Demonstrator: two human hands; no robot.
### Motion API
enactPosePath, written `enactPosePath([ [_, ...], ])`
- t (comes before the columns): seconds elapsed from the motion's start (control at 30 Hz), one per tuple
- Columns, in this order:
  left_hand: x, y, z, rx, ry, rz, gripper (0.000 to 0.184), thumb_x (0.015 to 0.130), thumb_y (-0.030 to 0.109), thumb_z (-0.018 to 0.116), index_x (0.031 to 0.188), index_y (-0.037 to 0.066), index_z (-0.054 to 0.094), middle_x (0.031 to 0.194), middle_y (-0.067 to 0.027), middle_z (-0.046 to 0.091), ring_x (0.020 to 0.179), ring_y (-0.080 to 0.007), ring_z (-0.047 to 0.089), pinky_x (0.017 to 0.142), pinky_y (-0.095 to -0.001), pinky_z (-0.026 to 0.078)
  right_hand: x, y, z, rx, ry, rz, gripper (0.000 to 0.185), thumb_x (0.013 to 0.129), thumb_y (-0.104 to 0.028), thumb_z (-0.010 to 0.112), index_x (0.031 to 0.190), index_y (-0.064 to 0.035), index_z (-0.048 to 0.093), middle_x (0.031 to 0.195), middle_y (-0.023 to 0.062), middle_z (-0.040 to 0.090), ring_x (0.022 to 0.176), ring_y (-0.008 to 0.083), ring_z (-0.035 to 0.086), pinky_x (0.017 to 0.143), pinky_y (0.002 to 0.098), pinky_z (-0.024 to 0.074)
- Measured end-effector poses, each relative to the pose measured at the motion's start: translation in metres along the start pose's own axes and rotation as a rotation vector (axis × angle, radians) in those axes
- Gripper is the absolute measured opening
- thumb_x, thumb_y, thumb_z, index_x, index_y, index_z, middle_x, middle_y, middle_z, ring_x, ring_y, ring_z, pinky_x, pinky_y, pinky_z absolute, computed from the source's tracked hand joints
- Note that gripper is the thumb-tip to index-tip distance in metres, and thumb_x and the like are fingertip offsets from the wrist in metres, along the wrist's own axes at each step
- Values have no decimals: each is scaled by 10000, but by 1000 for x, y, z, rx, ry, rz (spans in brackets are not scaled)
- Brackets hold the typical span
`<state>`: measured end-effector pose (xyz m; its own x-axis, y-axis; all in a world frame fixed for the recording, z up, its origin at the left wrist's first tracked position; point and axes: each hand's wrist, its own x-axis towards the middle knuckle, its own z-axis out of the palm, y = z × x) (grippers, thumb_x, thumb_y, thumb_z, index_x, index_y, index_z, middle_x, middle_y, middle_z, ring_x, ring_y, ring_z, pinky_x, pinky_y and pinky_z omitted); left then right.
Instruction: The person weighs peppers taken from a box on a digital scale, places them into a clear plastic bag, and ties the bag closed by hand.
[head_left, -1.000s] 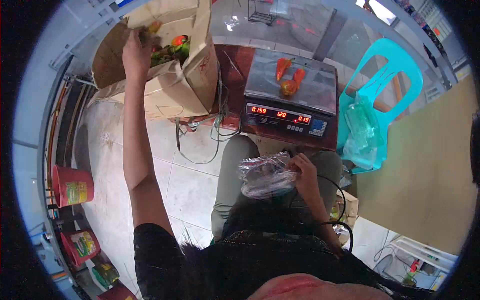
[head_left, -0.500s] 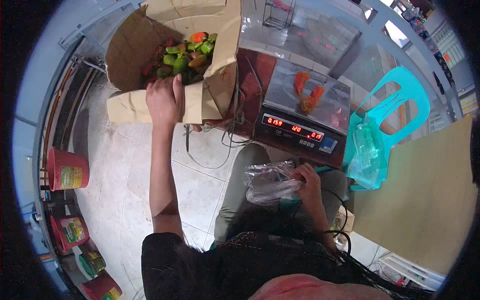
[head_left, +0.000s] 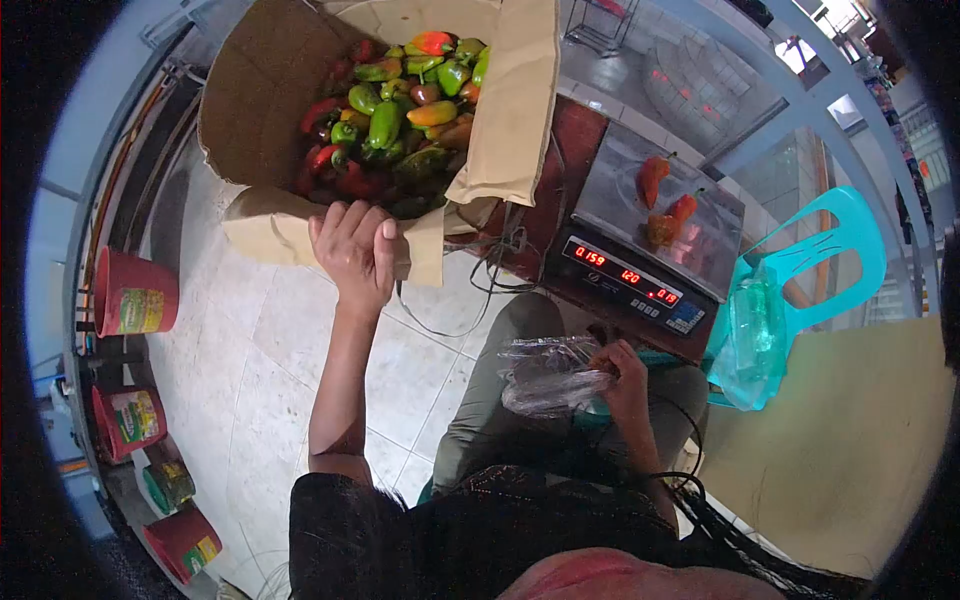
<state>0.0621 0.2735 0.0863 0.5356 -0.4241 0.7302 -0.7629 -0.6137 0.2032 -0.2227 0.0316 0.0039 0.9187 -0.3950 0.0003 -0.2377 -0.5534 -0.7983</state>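
My left hand point(head_left: 355, 250) has its fingers curled over the front flap of a cardboard box point(head_left: 500, 130). Inside the box lie several green, red and orange peppers point(head_left: 385, 125). Near my lap, my right hand point(head_left: 622, 375) is closed on a clear plastic bag point(head_left: 550, 380). Three red-orange peppers point(head_left: 653, 180) rest on the steel plate of a digital scale point(head_left: 612, 155). Its red display reads 0.159, 1.20 and 0.19.
A turquoise chair point(head_left: 840, 240) at the right holds green-tinted plastic bags point(head_left: 752, 330). Beside it is a tan board point(head_left: 850, 430). Several red pots point(head_left: 140, 295) line the left side. Strings point(head_left: 495, 265) hang beside the box.
My left hand has come from inside the box down to its front flap, which is now gripped. The view has turned, so box and scale appear farther right. My right hand keeps the bag.
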Motion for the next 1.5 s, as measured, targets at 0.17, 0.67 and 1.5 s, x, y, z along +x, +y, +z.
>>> enactPosePath([
  [0.17, -7, -1, -1, 1, 0, -7, 215, 837, 237, 522, 682, 93, 558, 683, -55, 487, 682, -241, 438, 652, -371, 278, -2, 3, 8, 131, 93, 22, 158, 642, 20, 656, 777, -10, 578, 748, 56, 524, 669, 162, 534, 599, 273, 416],
  [0.67, 67, 3, 16, 8, -100, 61, 234, 878, 211, 505, 807, 38, 646, 775, -124, 609, 773, -315, 556, 691, -419, 372, -13, 4, -17, 6, 164, 13, 167, 642, 47, 647, 770, -22, 564, 723, 35, 481, 640, 141, 468, 589, 267, 372],
  [1.5, 192, -100, 146, -14, -1208, 208, 268, 871, 266, 590, 977, 28, 651, 952, -149, 657, 844, -284, 613, 765, -386, 481, -63, 42, -49, 275, 390, 59, 293, 619, 204, 512, 835, 9, 545, 796, 86, 488, 751, 208, 565, 666, 289, 456],
])
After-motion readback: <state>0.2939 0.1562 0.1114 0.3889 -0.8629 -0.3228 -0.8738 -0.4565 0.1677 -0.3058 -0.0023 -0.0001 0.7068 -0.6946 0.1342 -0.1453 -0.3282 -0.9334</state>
